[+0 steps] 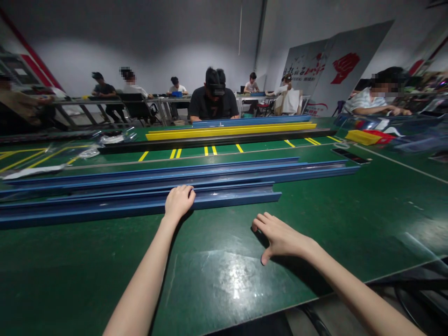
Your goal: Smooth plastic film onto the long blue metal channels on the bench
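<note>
Over the front edge of the nearest blue channel (231, 198) rests my left hand (179, 200), its fingers bent into the trough and gripping the wall. To the right, my right hand (276, 235) hovers low over the green table (217, 280), thumb and fingers apart, holding nothing. Behind the nearest channel lie more long blue channels (315, 172), roughly parallel and running to the left. A clear sheet (196, 266) seems to lie on the table below my hands.
Farther back lie a black strip (217, 140), a yellow channel (231, 130) and a blue one (255, 121). A phone (351, 156) is at the right. A person (213, 100) sits opposite. Yellow and red trays (364, 136) stand back right; plastic packaging (114, 137) lies back left.
</note>
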Action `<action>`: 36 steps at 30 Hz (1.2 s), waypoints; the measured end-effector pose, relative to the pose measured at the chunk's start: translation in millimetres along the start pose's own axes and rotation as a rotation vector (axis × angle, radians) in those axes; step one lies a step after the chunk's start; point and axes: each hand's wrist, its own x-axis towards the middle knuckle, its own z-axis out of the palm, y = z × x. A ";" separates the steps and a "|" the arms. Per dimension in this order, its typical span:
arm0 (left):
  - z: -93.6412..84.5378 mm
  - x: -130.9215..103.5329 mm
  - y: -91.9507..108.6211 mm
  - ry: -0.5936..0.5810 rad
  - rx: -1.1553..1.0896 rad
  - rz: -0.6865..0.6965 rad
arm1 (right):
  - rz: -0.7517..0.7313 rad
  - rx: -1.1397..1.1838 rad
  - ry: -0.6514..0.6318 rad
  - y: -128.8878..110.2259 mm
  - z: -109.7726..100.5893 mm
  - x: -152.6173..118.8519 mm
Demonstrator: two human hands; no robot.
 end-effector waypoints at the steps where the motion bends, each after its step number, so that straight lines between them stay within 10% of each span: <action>1: -0.2 0.0 -0.1 -0.002 -0.009 -0.002 | 0.016 0.004 0.003 1.9 1.9 2.2; 14: 0.8 -6.5 -4.1 0.089 -0.289 -0.008 | 0.221 0.033 -0.003 13.4 -7.7 24.1; 23: -27.5 -6.1 37.9 0.158 -0.434 0.245 | 0.241 0.065 0.022 11.0 -5.5 21.1; 36: -43.0 -18.9 75.9 -0.427 -0.534 0.342 | 0.219 0.186 0.278 23.1 -31.9 24.1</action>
